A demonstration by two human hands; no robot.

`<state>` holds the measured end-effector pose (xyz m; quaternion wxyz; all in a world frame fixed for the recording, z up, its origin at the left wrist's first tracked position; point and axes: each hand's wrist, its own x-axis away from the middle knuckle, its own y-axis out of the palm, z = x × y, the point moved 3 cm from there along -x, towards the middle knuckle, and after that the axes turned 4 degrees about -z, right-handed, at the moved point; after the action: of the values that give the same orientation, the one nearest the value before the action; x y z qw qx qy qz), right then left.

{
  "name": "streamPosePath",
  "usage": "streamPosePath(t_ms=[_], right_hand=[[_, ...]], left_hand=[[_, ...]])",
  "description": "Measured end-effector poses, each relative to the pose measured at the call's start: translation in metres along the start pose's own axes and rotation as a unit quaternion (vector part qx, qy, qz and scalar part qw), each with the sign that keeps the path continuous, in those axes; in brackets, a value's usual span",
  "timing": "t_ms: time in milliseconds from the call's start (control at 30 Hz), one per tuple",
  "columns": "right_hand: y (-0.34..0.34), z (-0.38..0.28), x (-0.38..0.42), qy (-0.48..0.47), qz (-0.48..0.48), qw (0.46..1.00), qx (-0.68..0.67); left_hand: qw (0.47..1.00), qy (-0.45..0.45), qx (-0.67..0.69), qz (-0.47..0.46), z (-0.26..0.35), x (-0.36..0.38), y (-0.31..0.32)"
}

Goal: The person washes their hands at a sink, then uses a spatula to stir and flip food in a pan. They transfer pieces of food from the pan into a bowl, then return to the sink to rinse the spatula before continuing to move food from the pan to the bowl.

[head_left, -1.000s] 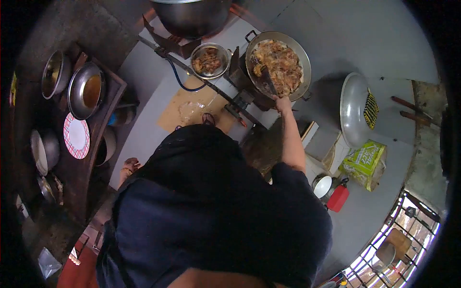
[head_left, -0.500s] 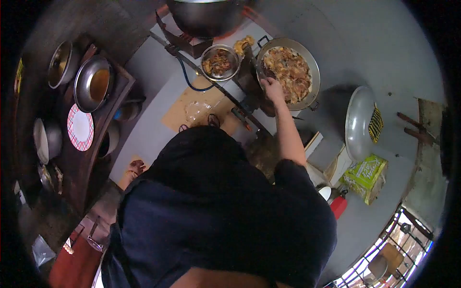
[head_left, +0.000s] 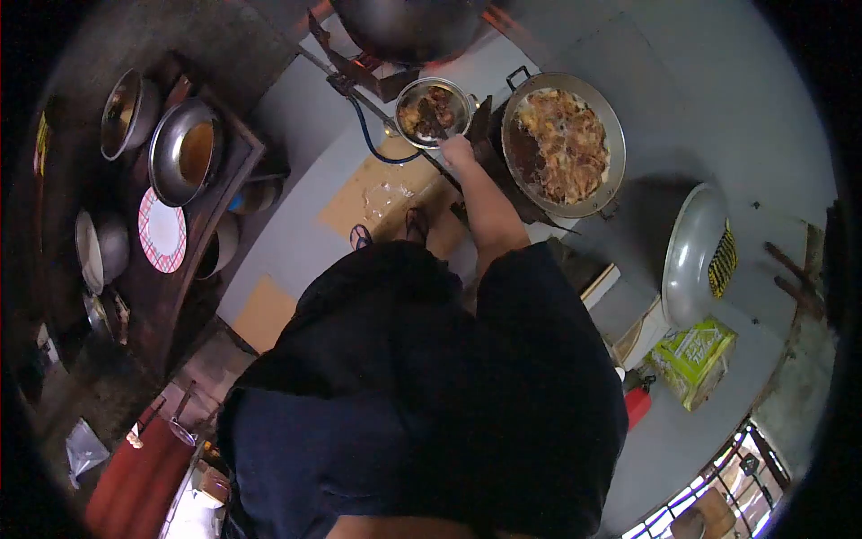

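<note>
My right hand (head_left: 458,151) is closed round the handle of a dark spatula (head_left: 433,119). The spatula's end reaches into a small metal pot (head_left: 468,99) holding browned pieces of food (head_left: 415,120). To the right of the hand is a wide two-handled pan (head_left: 615,135) with more browned food (head_left: 575,153) in bubbling oil; a dark patch of oil shows at its lower left. My left hand is out of view.
A large dark wok (head_left: 409,31) sits over glowing heat at the top. A hose (head_left: 366,139) runs below it. Left, a dark wooden shelf (head_left: 215,216) bears metal bowls (head_left: 175,135) and a checked-rim plate (head_left: 162,229). Right are a big metal lid (head_left: 691,256) and a green bag (head_left: 696,355).
My right hand has moved left from the wide pan to the small pot, carrying food on the spatula over there. My left hand, earlier at the lower left, has gone from view.
</note>
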<state>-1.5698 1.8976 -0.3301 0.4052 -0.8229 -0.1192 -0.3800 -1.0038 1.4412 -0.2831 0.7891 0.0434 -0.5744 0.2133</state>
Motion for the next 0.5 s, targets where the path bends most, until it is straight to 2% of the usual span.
streamPosePath(t_ms=[67,100,133,200,267,333,433,500], right_hand=[[-0.008,0.001,-0.004,-0.068,0.054,0.996,0.02],[-0.022,0.0,0.009,-0.045,0.009,0.998,-0.037],[-0.036,0.0,0.022,-0.042,0.013,0.998,-0.039],[-0.069,0.007,0.046,-0.105,0.089,0.99,0.01],[-0.102,0.025,0.07,-0.113,0.147,0.982,0.041],[-0.129,0.052,0.088,-0.061,0.188,0.977,0.083],[-0.158,0.089,0.103,-0.017,0.166,0.963,0.213],[-0.162,0.117,0.081,0.017,0.181,0.952,0.245]], left_hand=[[1.0,0.001,-0.005,-0.007,0.006,-0.005,0.005],[1.0,0.002,-0.007,-0.01,0.01,-0.009,0.008],[1.0,0.006,-0.009,-0.014,0.015,-0.015,0.011],[1.0,0.014,-0.014,-0.024,0.027,-0.025,0.017],[0.999,0.025,-0.021,-0.033,0.042,-0.036,0.024],[0.998,0.036,-0.028,-0.042,0.058,-0.046,0.034],[0.997,0.053,-0.033,-0.048,0.097,-0.054,0.055],[0.996,0.063,-0.033,-0.045,0.121,-0.05,0.069]])
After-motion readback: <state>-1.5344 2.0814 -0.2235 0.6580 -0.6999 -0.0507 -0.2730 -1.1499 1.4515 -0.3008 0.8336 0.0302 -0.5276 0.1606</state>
